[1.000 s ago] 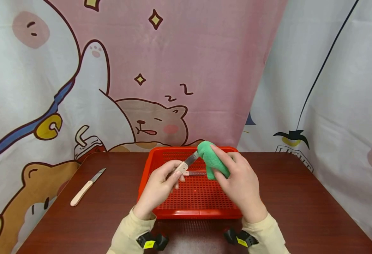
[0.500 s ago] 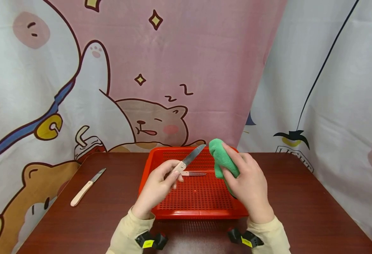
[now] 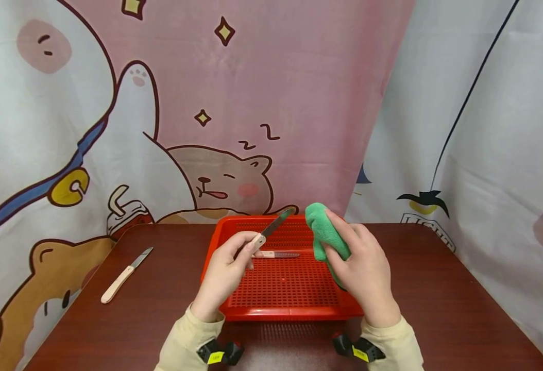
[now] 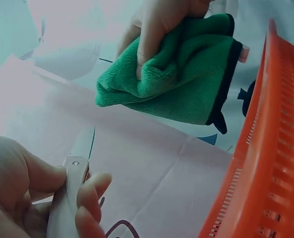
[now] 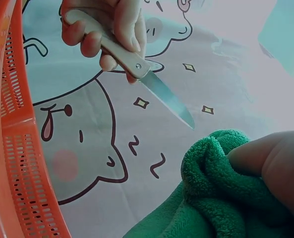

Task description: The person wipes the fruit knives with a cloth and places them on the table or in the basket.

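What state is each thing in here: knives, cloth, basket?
Green cloth: bunched, gripped by right hand
Held knife: blade exposed, apart from the cloth, gripped by left hand
Red basket: upright, one knife lying inside
Basket's knife: blade exposed, partly hidden
Knife on table: lying, blade exposed

Left sleeve [image 3: 182,332] and right sleeve [image 3: 395,342] plain pale cream. Blocky black wrist units [image 3: 233,353], each with a small yellow label [image 3: 215,357], dark-marked.

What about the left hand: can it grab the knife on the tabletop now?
Probably not directly: the left hand grips another knife. Nothing appears to block the way to the loose knife, so it looks within reach once that hand is free.
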The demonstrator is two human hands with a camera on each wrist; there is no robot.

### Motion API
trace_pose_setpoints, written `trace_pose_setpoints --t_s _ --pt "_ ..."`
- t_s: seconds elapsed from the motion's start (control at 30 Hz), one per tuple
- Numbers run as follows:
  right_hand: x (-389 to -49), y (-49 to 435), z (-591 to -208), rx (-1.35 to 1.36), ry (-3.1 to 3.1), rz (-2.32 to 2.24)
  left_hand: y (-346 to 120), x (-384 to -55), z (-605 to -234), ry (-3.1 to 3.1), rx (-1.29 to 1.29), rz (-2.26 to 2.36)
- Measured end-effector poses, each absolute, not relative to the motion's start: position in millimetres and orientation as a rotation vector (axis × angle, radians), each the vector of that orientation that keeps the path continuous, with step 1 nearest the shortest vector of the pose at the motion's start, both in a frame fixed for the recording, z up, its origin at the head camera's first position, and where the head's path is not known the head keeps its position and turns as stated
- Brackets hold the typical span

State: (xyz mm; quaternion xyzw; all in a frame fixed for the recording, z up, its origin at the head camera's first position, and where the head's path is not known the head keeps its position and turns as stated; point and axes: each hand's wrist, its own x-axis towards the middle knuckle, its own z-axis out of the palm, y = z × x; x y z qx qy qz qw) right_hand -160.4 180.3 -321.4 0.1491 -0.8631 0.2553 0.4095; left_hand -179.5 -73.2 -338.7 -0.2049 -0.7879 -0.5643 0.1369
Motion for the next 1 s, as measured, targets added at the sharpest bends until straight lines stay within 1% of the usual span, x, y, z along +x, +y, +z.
trace_pose_setpoints --t_s 0.3,0.43,0.73,1.0 --pt "-160.2 179.0 -321.4 0.4 -2.156 0.658 -68.9 -178.3 -338.5 -2.156 -0.65 -0.924" --pt "-159.9 178.9 -321.7 0.409 -2.146 0.666 -67.8 -179.5 -335.5 -2.08 -0.666 -0.687" --pt "-156.1 172.2 -323.0 0.46 -2.144 0.679 -64.4 -181.6 -323.2 -1.982 -0.692 -0.373" --pt "-151.1 157.6 -324.1 0.54 -2.14 0.644 -60.3 -180.8 -321.1 -1.938 -0.738 -0.279"
